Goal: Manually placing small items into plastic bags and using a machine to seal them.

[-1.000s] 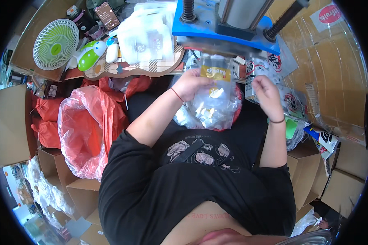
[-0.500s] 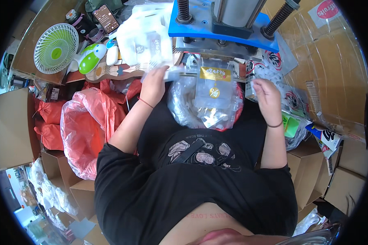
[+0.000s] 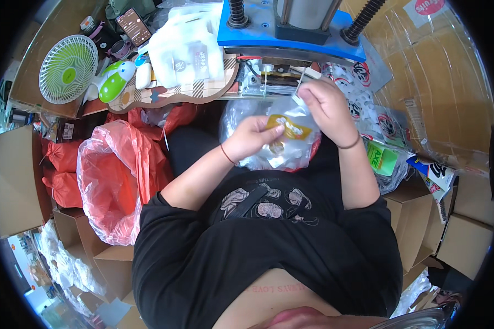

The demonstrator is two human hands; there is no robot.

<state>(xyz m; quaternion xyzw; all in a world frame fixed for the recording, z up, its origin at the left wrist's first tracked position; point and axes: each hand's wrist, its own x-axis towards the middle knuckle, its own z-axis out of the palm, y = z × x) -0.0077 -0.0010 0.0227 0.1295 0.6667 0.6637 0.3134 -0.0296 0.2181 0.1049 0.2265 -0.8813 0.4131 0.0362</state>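
Observation:
My left hand [image 3: 251,138] is closed on a clear plastic bag [image 3: 296,109] with a gold printed band, its thumb lying over the band. My right hand [image 3: 329,112] is closed at the bag's upper right edge, where a thin pale strip sticks up past the fingers; part of this grip is hidden. The bag is tilted in front of the press. Below it, more clear plastic bags [image 3: 240,151] lie heaped in a red-rimmed container at my lap.
A press with a blue plate [image 3: 258,39] stands ahead. To the left are white translucent bags [image 3: 170,68], a phone [image 3: 133,27], a green-and-white fan [image 3: 68,68] and an open red plastic bag [image 3: 86,178]. Cardboard [image 3: 450,98] walls the right side.
My left hand has moved right and down from beside the white bags to the gold-banded bag. My right hand has moved left and up to it. The bag has tilted.

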